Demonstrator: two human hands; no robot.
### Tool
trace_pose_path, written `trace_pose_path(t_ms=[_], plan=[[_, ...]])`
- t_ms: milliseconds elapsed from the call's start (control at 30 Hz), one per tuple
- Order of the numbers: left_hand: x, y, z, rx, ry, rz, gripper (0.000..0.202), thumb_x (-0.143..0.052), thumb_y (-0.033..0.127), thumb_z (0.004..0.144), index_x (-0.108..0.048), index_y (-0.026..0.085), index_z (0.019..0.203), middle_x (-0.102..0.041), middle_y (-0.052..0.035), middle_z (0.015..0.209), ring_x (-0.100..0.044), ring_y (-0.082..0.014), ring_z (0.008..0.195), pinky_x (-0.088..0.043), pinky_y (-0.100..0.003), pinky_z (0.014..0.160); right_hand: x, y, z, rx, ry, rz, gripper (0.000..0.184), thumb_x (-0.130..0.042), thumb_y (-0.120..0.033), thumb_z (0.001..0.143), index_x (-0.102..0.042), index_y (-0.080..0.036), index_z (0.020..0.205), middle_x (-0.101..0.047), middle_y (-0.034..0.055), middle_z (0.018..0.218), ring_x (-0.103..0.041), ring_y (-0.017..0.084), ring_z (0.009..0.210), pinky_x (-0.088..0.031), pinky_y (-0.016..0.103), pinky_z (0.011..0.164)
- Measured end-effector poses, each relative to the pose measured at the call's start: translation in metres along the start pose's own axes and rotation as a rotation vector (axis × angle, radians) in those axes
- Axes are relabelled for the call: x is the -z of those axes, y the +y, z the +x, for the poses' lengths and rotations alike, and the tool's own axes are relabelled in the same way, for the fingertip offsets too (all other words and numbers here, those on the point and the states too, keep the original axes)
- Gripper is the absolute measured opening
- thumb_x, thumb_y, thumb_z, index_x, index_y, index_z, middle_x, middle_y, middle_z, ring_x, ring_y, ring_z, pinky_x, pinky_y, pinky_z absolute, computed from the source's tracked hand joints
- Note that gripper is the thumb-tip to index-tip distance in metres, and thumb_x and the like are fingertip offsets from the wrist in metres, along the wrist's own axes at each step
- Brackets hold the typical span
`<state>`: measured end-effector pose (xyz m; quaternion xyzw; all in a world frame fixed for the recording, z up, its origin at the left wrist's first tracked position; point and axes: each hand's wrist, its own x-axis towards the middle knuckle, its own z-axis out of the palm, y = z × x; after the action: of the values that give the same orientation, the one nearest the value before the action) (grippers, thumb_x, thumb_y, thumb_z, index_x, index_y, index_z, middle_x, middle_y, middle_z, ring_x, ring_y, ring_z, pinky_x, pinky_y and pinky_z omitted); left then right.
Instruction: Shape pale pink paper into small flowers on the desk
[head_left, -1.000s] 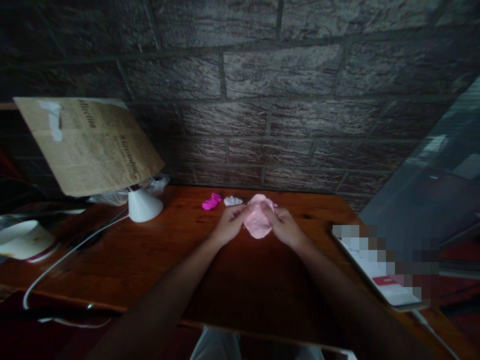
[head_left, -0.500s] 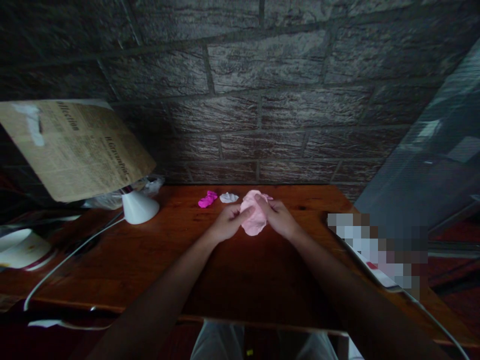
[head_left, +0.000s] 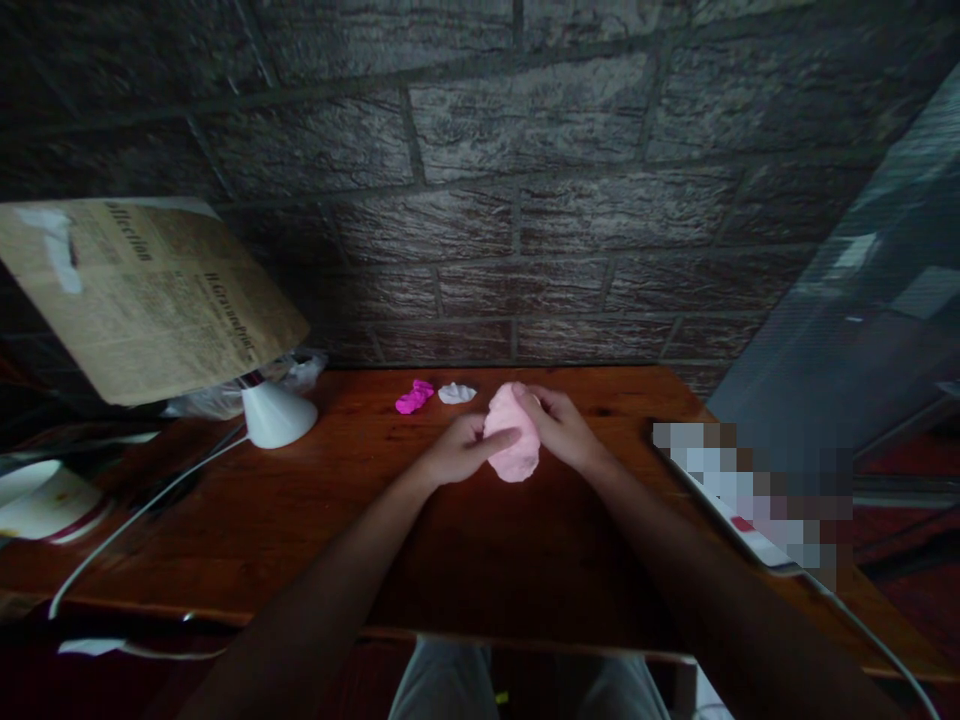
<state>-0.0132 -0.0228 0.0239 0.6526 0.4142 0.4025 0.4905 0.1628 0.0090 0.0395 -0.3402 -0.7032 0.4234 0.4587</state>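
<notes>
Between my two hands is a flattened lump of light pink modelling clay (head_left: 513, 455), held above the wooden table. My left hand (head_left: 463, 450) grips its left side with the thumb lying across the front. At the upper right, my right hand (head_left: 559, 422) pinches the edge, thumb on the near face; the fingers behind the clay are hidden. Farther back on the tabletop lie a small bright magenta piece of clay (head_left: 415, 397) and a white piece (head_left: 457, 393), side by side and apart from my hands.
A lamp with a newsprint shade (head_left: 172, 300) and white base (head_left: 277, 415) stands at the left on the wooden table (head_left: 315, 540). Left of it is a paper cup (head_left: 49, 500). A blurred-out device with a cable (head_left: 874, 640) lies right. A brick wall (head_left: 465, 230) rises behind.
The pink clay has turned and looks longer and smoother, its lower end hanging a little lower. My hands have shifted slightly around it and keep hold.
</notes>
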Motion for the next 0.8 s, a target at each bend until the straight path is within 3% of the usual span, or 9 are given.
trace_pose_path(t_ms=[100,267,500,633,800], plan=[[-0.0015,-0.0011,0.0007,-0.003,-0.012,0.021,0.055,-0.078,0.066,0.073,-0.063,0.013,0.069,-0.059,-0.0001,0.064,-0.047,-0.0098,0.059,-0.036,-0.023,0.057,0.002,0.0012,0.0004,0.004,-0.025,0.001,0.056,-0.055,-0.072,0.086,-0.058,-0.019,0.07,-0.053,-0.0004,0.069,-0.049,0.013,0.065,-0.041,0.027,0.061],[-0.0046,0.0032,0.0028,-0.072,0.084,-0.071,0.057,-0.076,0.07,0.073,-0.066,0.013,0.074,-0.062,-0.0014,0.069,-0.052,-0.0112,0.064,-0.041,-0.024,0.062,0.0019,0.0042,0.0015,-0.003,-0.026,0.006,0.05,-0.055,-0.065,0.087,-0.059,-0.018,0.071,-0.057,0.0016,0.071,-0.051,0.014,0.066,-0.042,0.027,0.06],[-0.0034,0.0018,0.0052,-0.083,0.147,-0.12,0.052,-0.073,0.065,0.079,-0.071,0.014,0.086,-0.068,-0.0033,0.08,-0.058,-0.014,0.073,-0.046,-0.026,0.07,0.0024,0.0013,0.0002,-0.019,-0.05,-0.007,0.058,-0.051,-0.074,0.088,-0.057,-0.019,0.07,-0.058,0.0024,0.072,-0.053,0.015,0.069,-0.043,0.027,0.063],[-0.0011,0.0002,0.005,-0.101,0.095,-0.045,0.049,-0.071,0.062,0.081,-0.068,0.013,0.078,-0.062,-0.0002,0.071,-0.051,-0.0113,0.065,-0.04,-0.024,0.062,0.0036,0.002,0.0002,0.001,-0.03,-0.048,0.059,-0.049,-0.074,0.088,-0.054,-0.02,0.064,-0.055,0.0021,0.07,-0.052,0.015,0.068,-0.041,0.027,0.061],[-0.003,0.0018,0.0024,-0.095,0.049,-0.053,0.049,-0.072,0.062,0.081,-0.067,0.013,0.077,-0.062,-0.0002,0.07,-0.05,-0.0111,0.064,-0.038,-0.024,0.061,0.003,0.0055,0.0025,0.062,-0.024,-0.043,0.052,-0.053,-0.063,0.089,-0.051,-0.02,0.059,-0.054,0.0016,0.068,-0.053,0.015,0.07,-0.043,0.029,0.066]])
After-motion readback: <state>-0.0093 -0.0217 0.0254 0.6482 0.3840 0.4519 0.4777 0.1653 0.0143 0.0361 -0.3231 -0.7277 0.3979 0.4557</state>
